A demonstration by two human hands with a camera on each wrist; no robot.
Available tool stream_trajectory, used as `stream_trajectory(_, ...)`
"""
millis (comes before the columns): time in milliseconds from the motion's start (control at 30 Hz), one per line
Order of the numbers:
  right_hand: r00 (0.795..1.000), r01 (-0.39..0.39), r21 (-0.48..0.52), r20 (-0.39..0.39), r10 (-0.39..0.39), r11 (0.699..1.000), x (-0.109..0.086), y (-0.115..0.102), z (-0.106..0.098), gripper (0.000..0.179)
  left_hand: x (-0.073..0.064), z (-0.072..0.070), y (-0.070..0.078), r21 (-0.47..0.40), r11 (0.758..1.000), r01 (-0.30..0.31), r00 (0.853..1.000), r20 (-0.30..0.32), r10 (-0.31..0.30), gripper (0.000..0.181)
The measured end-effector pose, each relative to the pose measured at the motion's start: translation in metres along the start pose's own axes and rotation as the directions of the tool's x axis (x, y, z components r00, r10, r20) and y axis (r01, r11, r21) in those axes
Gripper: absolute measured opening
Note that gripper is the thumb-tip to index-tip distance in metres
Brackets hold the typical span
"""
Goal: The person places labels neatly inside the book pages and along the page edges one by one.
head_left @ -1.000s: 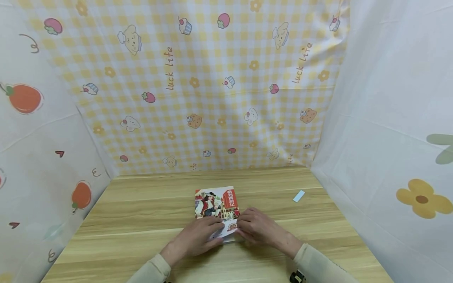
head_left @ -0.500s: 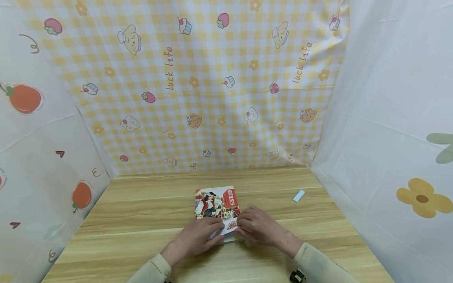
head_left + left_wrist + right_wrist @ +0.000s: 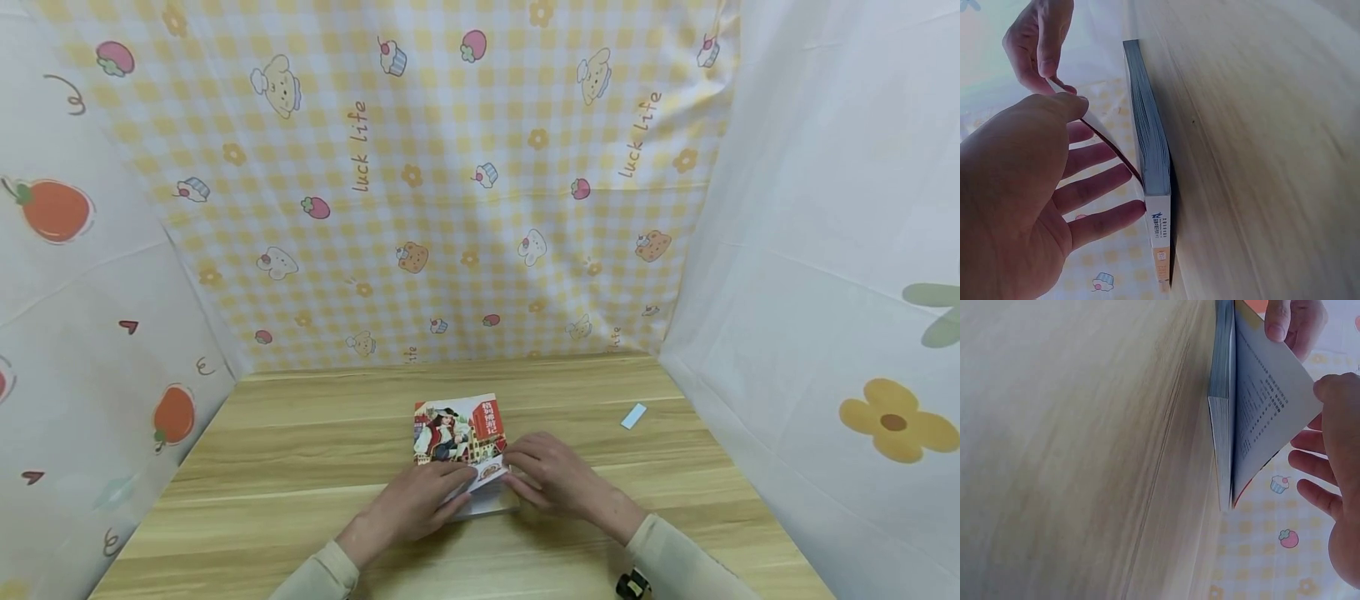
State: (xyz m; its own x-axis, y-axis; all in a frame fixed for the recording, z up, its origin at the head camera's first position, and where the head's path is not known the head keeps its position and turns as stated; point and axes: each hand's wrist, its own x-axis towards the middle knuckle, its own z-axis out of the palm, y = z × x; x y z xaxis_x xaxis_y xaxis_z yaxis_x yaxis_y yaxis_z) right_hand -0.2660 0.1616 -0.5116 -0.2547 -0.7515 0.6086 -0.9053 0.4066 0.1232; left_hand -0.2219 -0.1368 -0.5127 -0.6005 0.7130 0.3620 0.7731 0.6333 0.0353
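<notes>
A paperback book (image 3: 450,433) with a red and white illustrated cover lies on the table, its front cover lifted at the edge nearest the person. My left hand (image 3: 416,504) pinches that edge with thumb and index finger; its other fingers spread behind the cover in the left wrist view. At the right-hand corner, my right hand (image 3: 558,479) pinches the cover with its thumb on the inner side. Printed text shows on the cover's inside (image 3: 1266,400) in the right wrist view. The page block (image 3: 1147,119) stays flat on the table beneath.
A small pale blue strip (image 3: 633,416) lies on the wooden table (image 3: 315,450), right of the book. A yellow checked curtain (image 3: 450,208) hangs behind, with white printed sheets on both sides.
The cover's near edge has risen, mostly at its right corner, baring more of the pages. My right hand has moved slightly up and away from me; the left hand has barely shifted.
</notes>
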Motion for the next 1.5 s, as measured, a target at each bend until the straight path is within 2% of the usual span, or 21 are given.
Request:
stream_trajectory(200,0.999,-0.032,-0.011,-0.017,0.032,0.999,-0.003,0.002,-0.001,0.028,-0.003,0.000,-0.001,0.006,1.000,-0.004,0.999,-0.036,0.004,0.043)
stream_trajectory(400,0.999,-0.048,-0.037,-0.023,0.048,0.998,-0.006,0.004,-0.001,0.030,-0.005,-0.002,0.000,-0.019,0.999,0.027,0.999,-0.029,-0.027,0.048)
stream_trajectory(633,0.993,-0.100,-0.028,0.056,0.101,0.995,-0.008,0.005,-0.001,0.035,-0.007,-0.006,-0.001,-0.036,0.999,0.036,0.998,-0.056,-0.038,0.053)
stream_trajectory(800,0.989,-0.075,-0.063,0.120,0.082,0.995,-0.010,0.005,0.003,0.036,-0.009,-0.008,-0.002,-0.020,0.999,0.049,0.996,-0.075,-0.051,0.058)
stream_trajectory(1000,0.963,-0.087,-0.068,0.248,0.101,0.994,-0.013,0.002,0.005,0.045,-0.013,-0.011,-0.004,-0.005,0.997,0.073,0.987,-0.142,-0.073,0.066)
stream_trajectory(1200,0.912,-0.138,-0.067,0.380,0.153,0.988,-0.013,-0.002,0.008,0.053,-0.015,-0.016,-0.008,0.001,0.994,0.105,0.975,-0.195,-0.103,0.081)
stream_trajectory(1333,0.890,-0.161,-0.056,0.424,0.170,0.985,-0.012,-0.005,0.009,0.057,-0.015,-0.020,-0.012,0.020,0.995,0.102,0.968,-0.231,-0.095,0.094)
stream_trajectory(1500,0.868,-0.170,-0.058,0.464,0.178,0.984,-0.010,-0.007,0.009,0.059,-0.016,-0.025,-0.017,0.031,0.995,0.094,0.955,-0.286,-0.081,0.099)
